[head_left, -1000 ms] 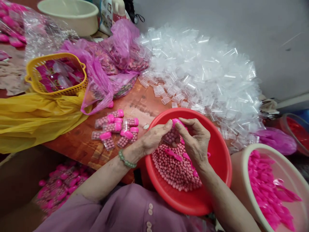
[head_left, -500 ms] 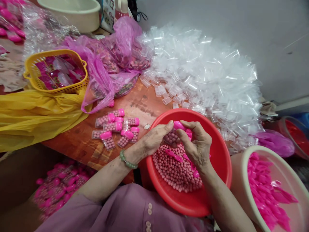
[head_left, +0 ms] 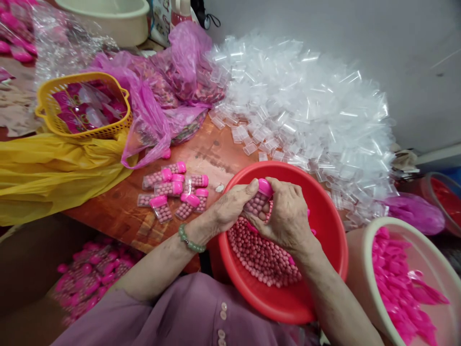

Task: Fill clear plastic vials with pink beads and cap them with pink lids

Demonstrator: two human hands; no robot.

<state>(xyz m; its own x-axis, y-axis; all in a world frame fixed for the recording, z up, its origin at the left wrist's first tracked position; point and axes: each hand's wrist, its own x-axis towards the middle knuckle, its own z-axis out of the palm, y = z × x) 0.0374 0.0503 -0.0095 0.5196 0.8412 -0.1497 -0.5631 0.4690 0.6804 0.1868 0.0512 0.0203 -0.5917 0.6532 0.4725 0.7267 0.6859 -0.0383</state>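
Over the red basin (head_left: 327, 226), my left hand (head_left: 232, 206) grips a small clear bottle (head_left: 256, 204) of pink beads with a bright pink cap on top. My right hand (head_left: 288, 211) is closed around the bottle's other side, its fingertips at the cap. Loose pink beads (head_left: 262, 259) fill the lower part of the basin, partly hidden by my hands, with a few bright pink plastic pieces among them. Left of my hands, several filled, capped bottles (head_left: 167, 188) lie on the wooden table (head_left: 216, 144).
A large heap of clear empty containers (head_left: 306, 105) covers the table's back right. At the right stands a cream bucket (head_left: 363, 269) with pink plastic pieces. A yellow basket (head_left: 104, 130), purple bags (head_left: 151, 125) and a yellow bag (head_left: 65, 173) are at left. More filled bottles (head_left: 90, 274) lie below.
The pink cap now sits squarely on the bottle, where before it was tilted between my fingers. My right hand has turned and closed in around the bottle.
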